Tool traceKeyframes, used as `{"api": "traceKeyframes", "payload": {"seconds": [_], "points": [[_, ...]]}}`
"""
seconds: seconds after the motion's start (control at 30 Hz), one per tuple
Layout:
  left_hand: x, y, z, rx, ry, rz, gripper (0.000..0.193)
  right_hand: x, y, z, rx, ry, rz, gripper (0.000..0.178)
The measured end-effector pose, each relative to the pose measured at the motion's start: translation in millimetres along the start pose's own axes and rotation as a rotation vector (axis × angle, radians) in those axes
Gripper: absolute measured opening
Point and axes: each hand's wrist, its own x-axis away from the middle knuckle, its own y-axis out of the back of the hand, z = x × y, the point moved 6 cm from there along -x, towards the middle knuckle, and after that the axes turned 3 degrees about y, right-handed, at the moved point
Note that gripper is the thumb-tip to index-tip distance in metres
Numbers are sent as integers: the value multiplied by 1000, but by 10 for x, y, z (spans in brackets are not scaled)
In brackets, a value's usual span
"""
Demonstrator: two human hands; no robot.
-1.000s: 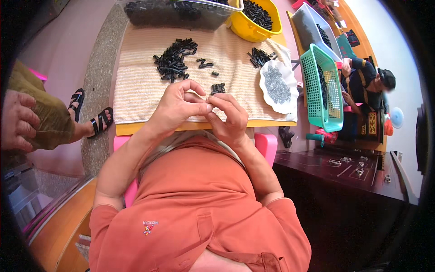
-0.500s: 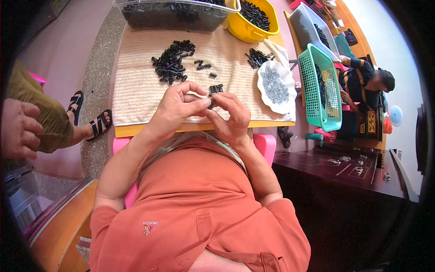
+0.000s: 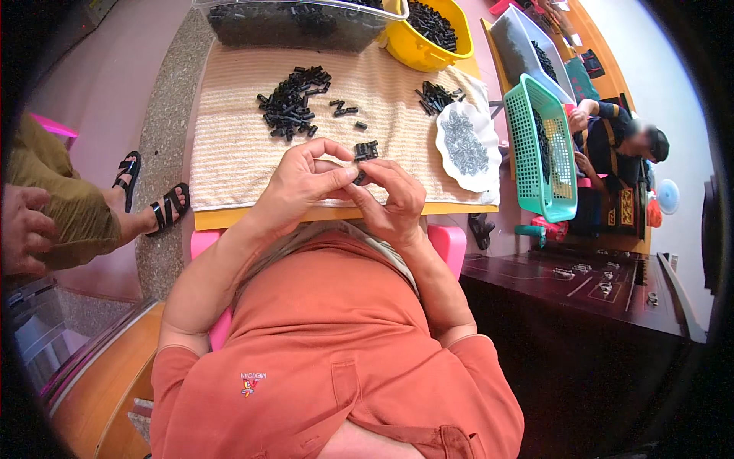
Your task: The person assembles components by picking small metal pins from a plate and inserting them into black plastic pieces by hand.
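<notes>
My left hand (image 3: pixel 304 183) and my right hand (image 3: pixel 391 191) meet above the near part of a striped towel (image 3: pixel 229 164). Their thumbs and fingers pinch around a small black plastic piece (image 3: pixel 359 177), mostly covered by the fingertips. Just beyond the fingertips is a compact cluster of black pieces (image 3: pixel 367 150); whether it lies on the towel or touches my fingers I cannot tell. Farther off lies a loose pile of short black tubular parts (image 3: pixel 292 105), with a few stray ones (image 3: pixel 342 109) beside it. To the right, a white scalloped dish (image 3: pixel 483 182) holds many tiny clear pieces.
Another small heap of black parts (image 3: pixel 437 98) lies beside the dish. A clear bin (image 3: pixel 298 38) and a yellow basin (image 3: pixel 405 52) of black parts stand at the back. Right of the table is a green basket (image 3: pixel 562 203). One person sits on the right, another on the left.
My hands keep almost the same place and pinch. The person on the right has raised a hand, and the hand of the person on the left has shifted slightly.
</notes>
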Motion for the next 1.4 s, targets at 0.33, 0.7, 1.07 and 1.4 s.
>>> {"api": "traceKeyframes", "payload": {"seconds": [0.33, 0.7, 1.07, 1.4], "points": [[-52, 33, 6, 14, -26, -13, 24, -53, 41, -53, -18, -50, 7, 35], [-35, 52, 15, -71, -129, -91, 17, -667, 640, 158, 125, 130, -120, 35], [-32, -11, 33, -155, -191, -93, 15, -1043, 966, 453, 272, 387, -226, 40], [88, -199, -266, -88, -297, -109, 16, -955, 806, 424, 158, 371, -168, 43]]}}
